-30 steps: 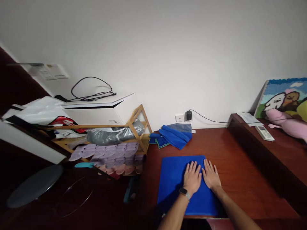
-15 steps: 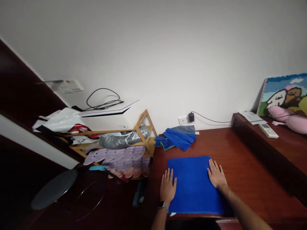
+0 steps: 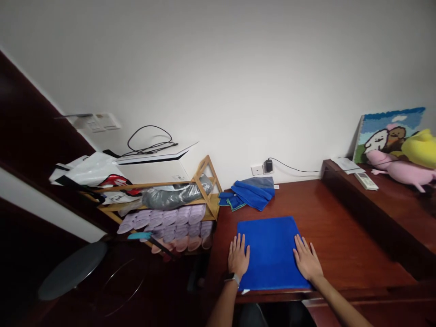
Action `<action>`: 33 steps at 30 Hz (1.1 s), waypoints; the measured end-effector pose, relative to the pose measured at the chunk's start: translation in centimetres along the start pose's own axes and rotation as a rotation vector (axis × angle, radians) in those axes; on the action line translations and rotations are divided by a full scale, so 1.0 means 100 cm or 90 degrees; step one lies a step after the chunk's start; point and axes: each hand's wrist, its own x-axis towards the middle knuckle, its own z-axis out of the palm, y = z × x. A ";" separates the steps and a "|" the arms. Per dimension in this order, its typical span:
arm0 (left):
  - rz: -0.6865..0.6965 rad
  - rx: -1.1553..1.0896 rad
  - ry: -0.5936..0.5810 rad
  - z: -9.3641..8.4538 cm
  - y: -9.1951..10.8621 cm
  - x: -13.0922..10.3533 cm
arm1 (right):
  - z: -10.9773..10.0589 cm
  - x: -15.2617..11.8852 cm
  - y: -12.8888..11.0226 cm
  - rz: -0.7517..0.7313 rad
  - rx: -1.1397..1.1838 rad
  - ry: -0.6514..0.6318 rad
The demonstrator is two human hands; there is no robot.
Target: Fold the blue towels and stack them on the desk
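A blue cloth lies flat on the reddish-brown desk, with a small white tag at its lower left corner. My left hand rests palm down on the cloth's left edge, fingers extended. On the cloth's right edge lies my right hand, also flat with its fingers apart. Neither hand grips anything. Behind the cloth, near the wall, are crumpled blue and grey cloths.
Left of the desk stands a wooden rack with slippers, bags and a white box. A round stool is at lower left. The raised right ledge holds a remote, a pink plush and a picture.
My right hand has slid down the cloth's right edge, from near its upper corner. The view has shifted slightly, showing more of the right ledge and a yellow plush.
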 end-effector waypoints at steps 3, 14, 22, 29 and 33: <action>0.051 -0.003 0.018 -0.009 0.025 0.000 | -0.006 0.002 -0.004 -0.004 0.009 0.000; 0.234 -0.159 -0.033 0.028 0.194 -0.010 | -0.014 0.001 -0.003 -0.032 0.012 -0.022; -0.002 -0.020 -0.013 0.015 0.016 -0.048 | -0.006 0.003 -0.003 -0.007 0.036 0.000; -0.008 -0.013 0.011 0.013 -0.012 -0.062 | -0.002 0.006 0.003 -0.028 0.059 0.011; -0.012 -0.025 0.016 0.013 -0.007 -0.059 | 0.006 -0.013 0.009 -0.021 0.063 0.060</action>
